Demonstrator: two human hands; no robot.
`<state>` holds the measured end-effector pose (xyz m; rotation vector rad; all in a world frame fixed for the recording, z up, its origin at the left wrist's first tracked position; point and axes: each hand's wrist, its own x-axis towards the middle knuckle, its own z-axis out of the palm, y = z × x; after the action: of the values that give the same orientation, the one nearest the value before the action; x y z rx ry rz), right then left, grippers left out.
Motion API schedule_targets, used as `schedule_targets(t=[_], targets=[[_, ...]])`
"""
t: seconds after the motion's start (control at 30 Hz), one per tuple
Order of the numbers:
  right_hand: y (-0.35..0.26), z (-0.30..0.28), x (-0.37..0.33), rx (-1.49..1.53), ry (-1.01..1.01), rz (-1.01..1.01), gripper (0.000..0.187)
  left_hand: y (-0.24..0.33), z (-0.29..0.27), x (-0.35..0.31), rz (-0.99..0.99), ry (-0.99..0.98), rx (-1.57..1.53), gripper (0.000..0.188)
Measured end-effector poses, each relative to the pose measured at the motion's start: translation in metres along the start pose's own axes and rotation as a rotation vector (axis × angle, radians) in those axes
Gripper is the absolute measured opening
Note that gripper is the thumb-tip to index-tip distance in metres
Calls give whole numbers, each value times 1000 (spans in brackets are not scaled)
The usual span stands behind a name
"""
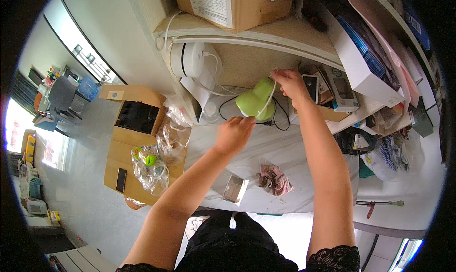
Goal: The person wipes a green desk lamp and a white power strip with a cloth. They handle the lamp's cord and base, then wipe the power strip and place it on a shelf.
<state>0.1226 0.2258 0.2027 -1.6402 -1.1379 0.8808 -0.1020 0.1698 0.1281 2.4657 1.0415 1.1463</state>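
Note:
A thin white cord [269,101] runs taut between my two hands. My left hand [234,135] pinches its lower end, above the marble-patterned tabletop [209,177]. Higher and to the right, my right hand [288,84] grips the upper end with its fingertips. Behind the cord stands a smooth, rounded light green object [251,102] whose kind I cannot make out; the cord crosses in front of it. A black cable [283,128] with a plug curls on the table around its base. Nearer to me lie a crumpled pinkish-brown cloth [274,180] and a small open white box [235,190].
A white round device [187,59] with a cable sits in the shelf's left side. Above is a cardboard box [216,8]. Small boxes [339,89] crowd the right. Clear plastic bags [154,170] and a phone [121,180] rest on a brown surface at left.

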Motion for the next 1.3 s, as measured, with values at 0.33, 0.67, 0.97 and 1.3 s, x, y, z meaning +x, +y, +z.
schedule_targets(t=[0.33,0.67,0.97,1.3], targets=[[-33,50,28,-628,-106,-567,44,-15,5,-12,-559,375,-726,14],[-97,140,71,-677,-1,-655,43,-65,-92,48,-300,604,-291,18],[-92,162,81,-522,306,-743,45,-77,-111,48,-366,446,-111,23],[-72,77,-62,-220,50,-499,37,-83,-97,28,-407,469,-119,36]])
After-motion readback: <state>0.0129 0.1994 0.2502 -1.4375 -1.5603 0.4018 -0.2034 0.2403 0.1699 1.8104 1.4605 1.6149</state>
